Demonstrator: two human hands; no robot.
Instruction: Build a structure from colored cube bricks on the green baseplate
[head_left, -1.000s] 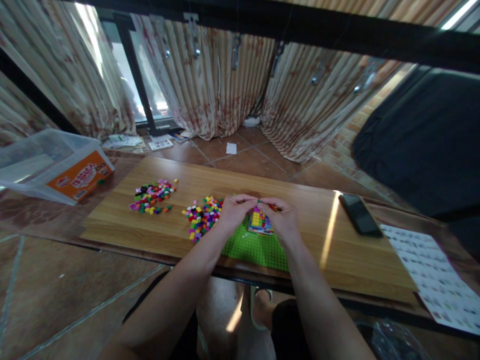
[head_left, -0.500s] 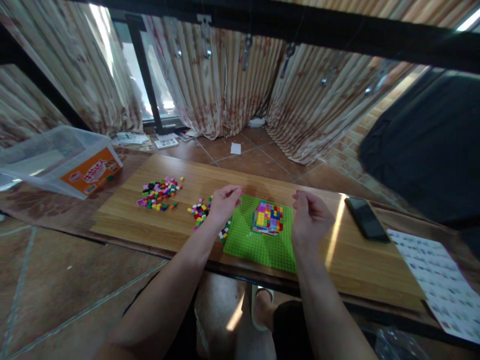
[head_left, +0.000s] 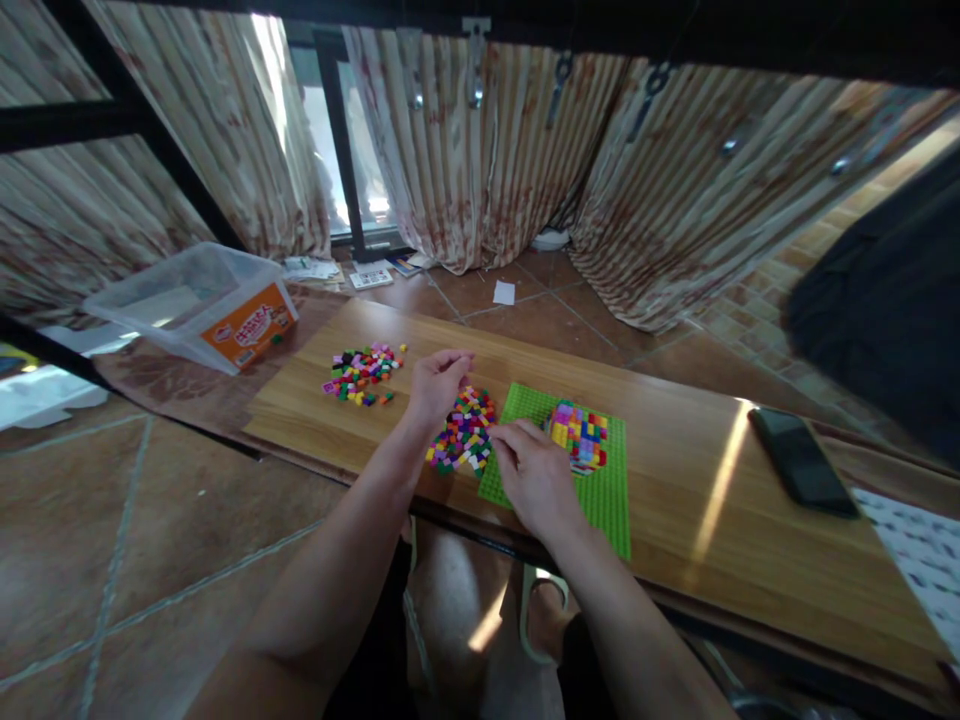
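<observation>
While the left hand [head_left: 439, 388] is at the far left edge of the right-hand brick pile [head_left: 466, 430], the right hand [head_left: 536, 472] is at that pile's right side, over the left part of the green baseplate [head_left: 613, 500]. Each grip looks narrow, fingers drawn together; whether either holds a brick, I cannot tell. Right of both hands, the multicoloured brick block [head_left: 586, 432] sits on the baseplate, on the table [head_left: 675, 430].

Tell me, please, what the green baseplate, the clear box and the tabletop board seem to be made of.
Green baseplate: probably moulded plastic, fairly matte, with regular rows of studs. Clear box: likely plastic, see-through and slightly cloudy. Tabletop board: wood or wood-look laminate, smooth; grain shows, but its core is hidden.
</observation>
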